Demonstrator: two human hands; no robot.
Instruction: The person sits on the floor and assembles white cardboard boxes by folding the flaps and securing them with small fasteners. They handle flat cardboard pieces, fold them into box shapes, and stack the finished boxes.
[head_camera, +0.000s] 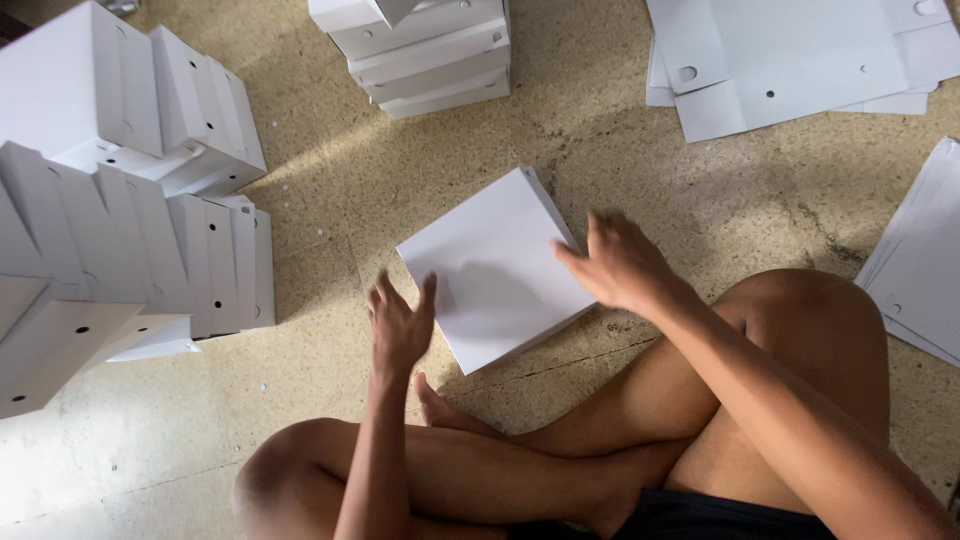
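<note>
My right hand (618, 265) lay spread, fingertips on the right edge of the white folded box (495, 270) flat on the floor (330, 180) before my crossed legs, while my open, empty left hand (398, 325) hovered just off its left corner.

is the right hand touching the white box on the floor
Touching: in the head view the right hand lies fingers-down on the right edge of the white box.
</note>
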